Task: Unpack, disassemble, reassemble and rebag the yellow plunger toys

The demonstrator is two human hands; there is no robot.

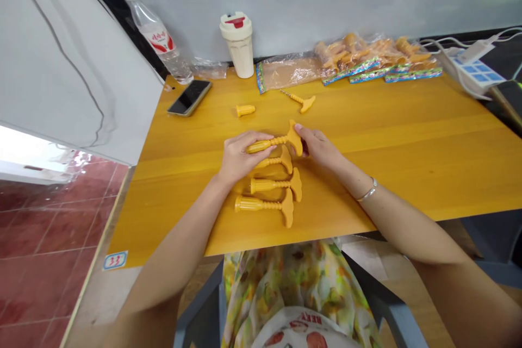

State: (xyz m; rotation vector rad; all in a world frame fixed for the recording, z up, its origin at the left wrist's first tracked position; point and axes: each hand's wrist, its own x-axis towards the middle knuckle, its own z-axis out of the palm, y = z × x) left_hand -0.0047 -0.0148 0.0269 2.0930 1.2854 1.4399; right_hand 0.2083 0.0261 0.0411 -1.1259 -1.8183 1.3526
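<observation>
Yellow wood-grain table [408, 168]: bagged orange parts [375, 57] along the back edge, three loose orange plastic T-handled pieces [269, 186] side by side just below the hands. Fourth piece [277, 141] held just above that row: left hand [240, 157] wrapped closed around its ribbed shaft, right hand [322, 147] gripping narrowly at its flared head [296, 141].
</observation>
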